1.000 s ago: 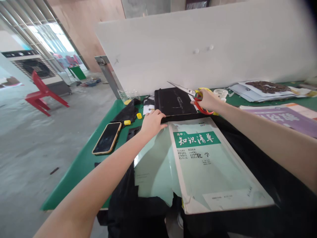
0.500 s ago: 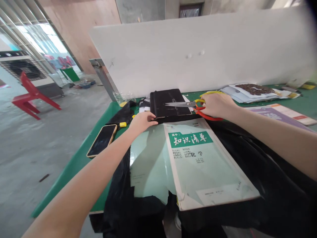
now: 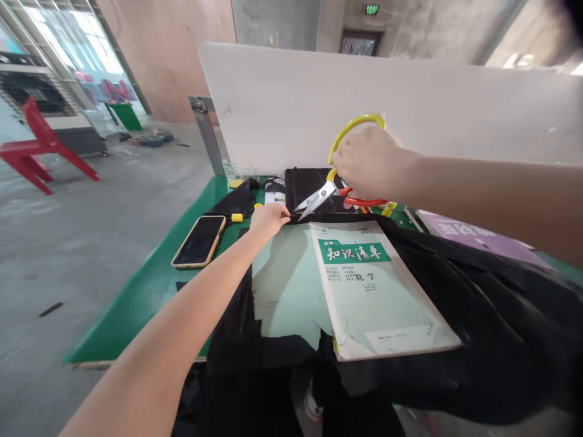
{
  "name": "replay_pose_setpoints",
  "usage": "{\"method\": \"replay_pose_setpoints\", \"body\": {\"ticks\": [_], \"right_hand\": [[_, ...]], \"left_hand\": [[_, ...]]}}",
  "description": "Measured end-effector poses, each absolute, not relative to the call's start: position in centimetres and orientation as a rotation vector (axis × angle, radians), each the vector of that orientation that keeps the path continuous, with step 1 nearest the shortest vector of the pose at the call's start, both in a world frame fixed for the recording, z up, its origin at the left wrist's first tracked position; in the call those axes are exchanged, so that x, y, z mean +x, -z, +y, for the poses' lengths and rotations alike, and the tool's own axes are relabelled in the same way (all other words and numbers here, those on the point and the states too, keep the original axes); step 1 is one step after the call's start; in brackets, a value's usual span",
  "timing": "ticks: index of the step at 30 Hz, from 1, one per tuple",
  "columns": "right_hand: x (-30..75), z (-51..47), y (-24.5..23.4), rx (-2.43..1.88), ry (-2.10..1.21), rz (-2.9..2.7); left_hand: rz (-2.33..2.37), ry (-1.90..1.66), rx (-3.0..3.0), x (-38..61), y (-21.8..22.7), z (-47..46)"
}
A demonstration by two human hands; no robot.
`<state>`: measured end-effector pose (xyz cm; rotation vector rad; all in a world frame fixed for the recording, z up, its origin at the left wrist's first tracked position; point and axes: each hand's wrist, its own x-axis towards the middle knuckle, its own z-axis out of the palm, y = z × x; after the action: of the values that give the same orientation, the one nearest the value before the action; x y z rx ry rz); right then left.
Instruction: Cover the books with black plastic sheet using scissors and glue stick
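Observation:
My right hand (image 3: 371,161) grips a pair of scissors (image 3: 322,193) by its yellow and red handles. The blades are spread, their tips at the far edge of the black cloth (image 3: 492,291). Close to those tips, my left hand (image 3: 271,221) pinches the cloth's edge between thumb and fingers. On top of the cloth lies a book (image 3: 387,303) with a pale green cover, its other cover flap (image 3: 285,285) spread out to the left. Behind the cloth's edge sits a black-covered book (image 3: 305,182), partly hidden by the scissors and my right hand.
A phone (image 3: 200,241) and a yellow cap (image 3: 237,217) lie on the green table (image 3: 136,309), left of my arm. A black scrap (image 3: 234,199) is further back. Purple printed matter (image 3: 473,233) lies right, beneath my forearm. A white panel (image 3: 282,109) stands along the back.
The scissors have turned downward and left, and their blades have spread at the cloth's edge near my left hand. My right hand has risen. The camera view has shifted slightly.

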<state>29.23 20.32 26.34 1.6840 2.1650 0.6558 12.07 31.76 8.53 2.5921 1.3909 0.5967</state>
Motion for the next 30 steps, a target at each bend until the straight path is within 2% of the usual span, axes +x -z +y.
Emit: {"method": "replay_pose_setpoints", "body": {"ticks": [5,10,13,20,30], "right_hand": [[26.3,22.5,-26.7,1.698,-0.868,1.905],[24.2,23.4,-25.7,1.492,-1.013,1.729],[23.1,23.6,-24.4,1.454,-1.014,1.716],[24.4,25.8,-21.1,1.620,-1.078,2.121],[23.4,23.4,-23.1,1.637,-1.007,1.773]], "left_hand": [[1.420,-0.604,2.608,11.3,-8.1,31.9],[1.404,-0.619,2.623,11.1,-7.9,31.8],[1.392,-0.616,2.642,11.1,-8.0,31.5],[1.394,-0.567,2.693,11.3,-8.6,31.0],[1.344,-0.570,2.723,11.8,-9.1,31.2]]}}
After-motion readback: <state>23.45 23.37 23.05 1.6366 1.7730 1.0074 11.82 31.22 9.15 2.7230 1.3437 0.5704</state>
